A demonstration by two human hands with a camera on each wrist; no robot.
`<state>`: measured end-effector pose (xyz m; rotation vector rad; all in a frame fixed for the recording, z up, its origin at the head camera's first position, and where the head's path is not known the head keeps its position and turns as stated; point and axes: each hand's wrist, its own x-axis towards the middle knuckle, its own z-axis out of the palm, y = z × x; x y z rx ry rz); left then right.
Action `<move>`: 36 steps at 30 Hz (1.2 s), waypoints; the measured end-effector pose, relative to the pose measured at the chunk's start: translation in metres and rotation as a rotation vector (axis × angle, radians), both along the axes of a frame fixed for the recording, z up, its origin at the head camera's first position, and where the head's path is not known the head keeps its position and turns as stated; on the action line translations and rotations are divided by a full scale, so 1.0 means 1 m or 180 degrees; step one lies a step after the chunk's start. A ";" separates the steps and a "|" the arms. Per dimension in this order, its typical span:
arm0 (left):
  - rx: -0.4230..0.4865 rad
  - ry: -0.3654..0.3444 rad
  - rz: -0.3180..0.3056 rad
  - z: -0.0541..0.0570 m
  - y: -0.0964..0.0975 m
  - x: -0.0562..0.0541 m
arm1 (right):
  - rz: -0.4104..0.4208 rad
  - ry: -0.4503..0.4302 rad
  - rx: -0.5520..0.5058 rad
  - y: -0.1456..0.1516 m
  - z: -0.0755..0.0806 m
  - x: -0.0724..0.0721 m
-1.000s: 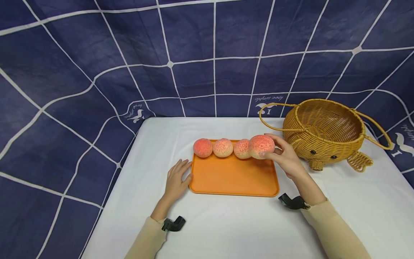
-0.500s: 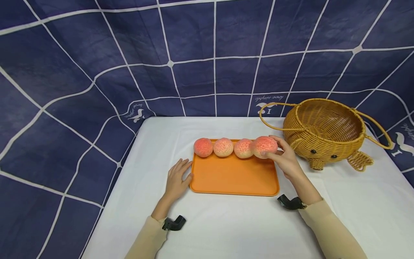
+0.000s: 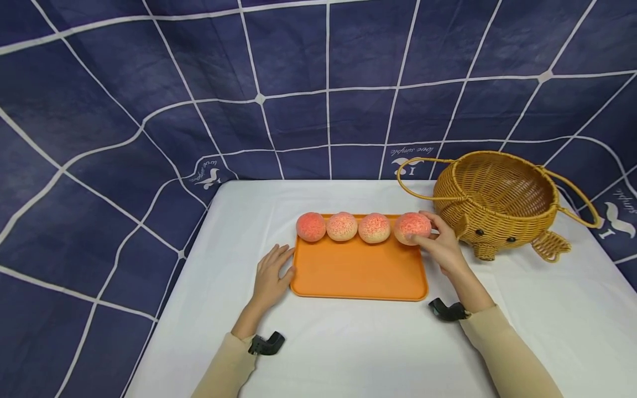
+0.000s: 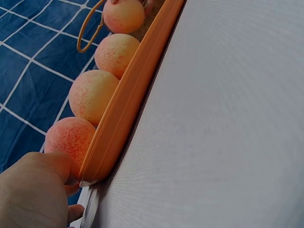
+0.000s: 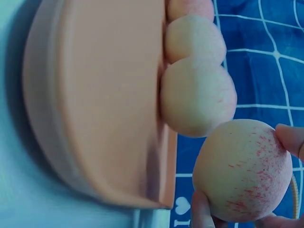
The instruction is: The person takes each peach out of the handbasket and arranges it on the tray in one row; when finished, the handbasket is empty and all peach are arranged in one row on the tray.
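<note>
Along the back of an orange tray (image 3: 358,276) sits a row of peaches: a redder peach (image 3: 311,227) at the left end, then two paler, speckled ones, a peach (image 3: 342,226) and a peach (image 3: 375,228). My right hand (image 3: 440,243) pinches another peach (image 5: 242,171) between thumb and fingers over the tray's back right corner. In the right wrist view this peach overlaps the end of the row. My left hand (image 3: 271,276) rests at the tray's left edge, fingers relaxed, with the thumb by the rim. In the left wrist view its fingers overlap the redder peach.
A wicker basket (image 3: 497,215) with an animal face and two looped handles stands at the back right, close beyond my right hand. White cloth (image 3: 348,348) covers the table. Behind it hangs a dark blue curtain (image 3: 293,121) with white grid lines.
My right hand has moved slightly right with its peach, so a gap now shows between that peach and its neighbour in the head view. The left hand has stayed put.
</note>
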<state>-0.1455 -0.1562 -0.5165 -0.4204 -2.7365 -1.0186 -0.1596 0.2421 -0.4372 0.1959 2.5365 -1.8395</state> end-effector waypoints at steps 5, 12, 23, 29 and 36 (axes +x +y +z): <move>-0.0011 0.0000 0.0003 0.000 0.000 0.000 | 0.0106 -0.0067 0.0155 0.004 -0.004 -0.008; -0.0019 0.0005 -0.0003 -0.001 0.000 0.001 | 0.0265 -0.0097 0.0257 0.010 -0.011 -0.016; 0.0022 0.0055 -0.0022 -0.001 0.001 0.000 | 0.0452 -0.0097 0.0427 0.014 -0.017 -0.024; 0.0005 0.0030 -0.0023 -0.002 0.001 0.000 | 0.0547 -0.0053 0.0384 0.013 -0.014 -0.023; -0.0023 0.0035 0.0004 -0.002 0.000 -0.001 | 0.0649 -0.0032 0.0365 0.015 -0.019 -0.027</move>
